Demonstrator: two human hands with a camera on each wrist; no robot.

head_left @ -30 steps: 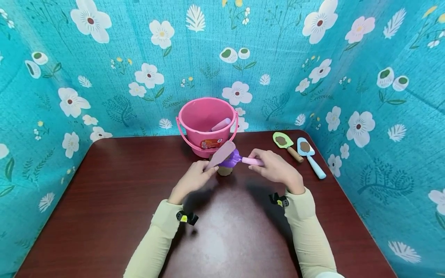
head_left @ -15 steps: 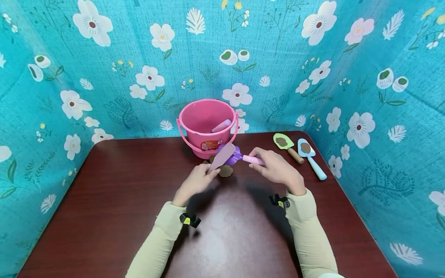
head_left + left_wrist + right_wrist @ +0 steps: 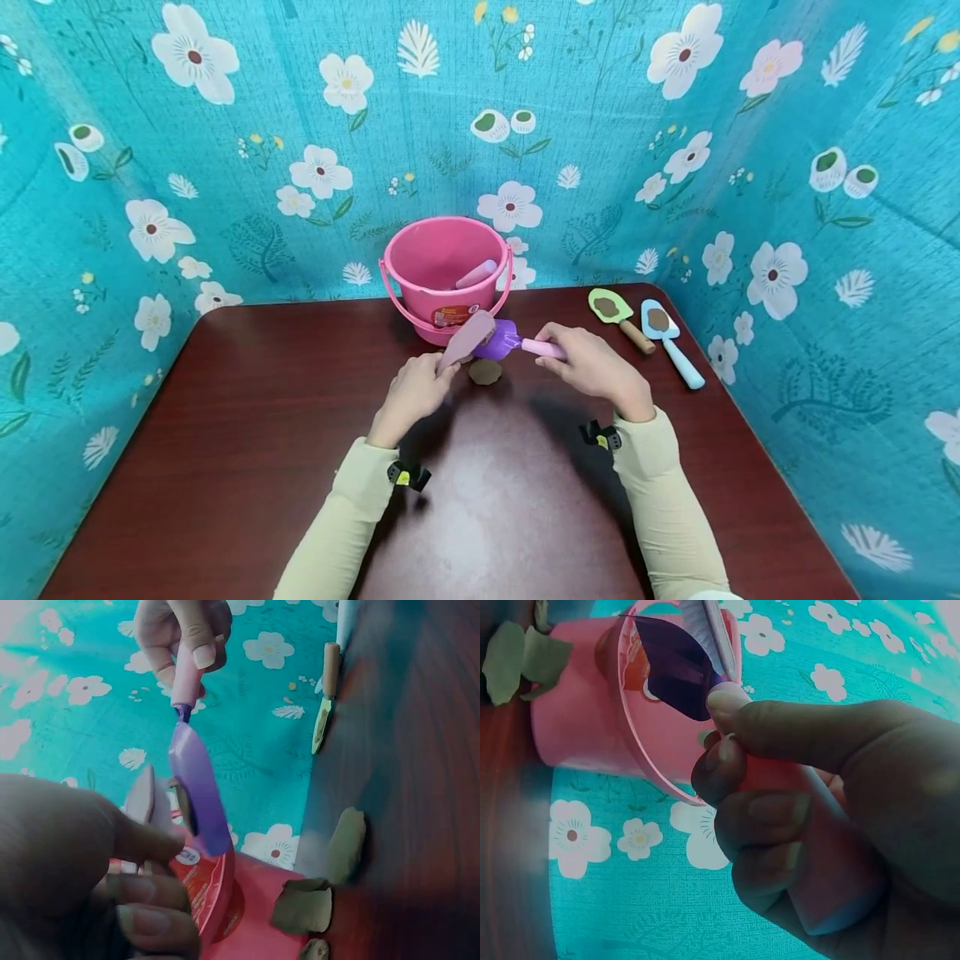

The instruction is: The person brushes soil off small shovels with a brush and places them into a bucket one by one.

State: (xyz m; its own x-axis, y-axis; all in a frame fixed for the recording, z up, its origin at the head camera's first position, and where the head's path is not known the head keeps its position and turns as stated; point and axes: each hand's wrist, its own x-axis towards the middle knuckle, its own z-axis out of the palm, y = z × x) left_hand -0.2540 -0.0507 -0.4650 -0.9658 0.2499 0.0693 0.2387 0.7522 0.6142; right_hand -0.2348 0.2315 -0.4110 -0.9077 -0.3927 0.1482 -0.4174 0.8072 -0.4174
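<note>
My right hand [image 3: 596, 364] grips the pink handle of a toy shovel with a purple blade [image 3: 504, 340]. A brown clay-like lump [image 3: 186, 810] sticks to that blade in the left wrist view. In my left hand [image 3: 414, 393] I hold a flat, pale mauve spatula-like tool [image 3: 467, 337], which overlaps the purple blade in the head view; whether they touch cannot be told. Below them a flat brown clay-like piece [image 3: 486, 372] lies on the table, with other pieces [image 3: 304, 906] by the bucket's base. Just behind stands a pink bucket [image 3: 414, 297].
Inside the bucket a pale pink handle [image 3: 476, 273] leans on the wall. At the back right lie a green toy shovel [image 3: 611, 307] and a light blue toy shovel [image 3: 681, 364], each bearing brown material. Floral cloth [image 3: 300, 100] surrounds the dark table [image 3: 262, 417].
The purple blade has tilted and its overlap with the mauve tool has shrunk. My left hand has shifted slightly left and down. The clay piece beneath shows more fully than a second ago.
</note>
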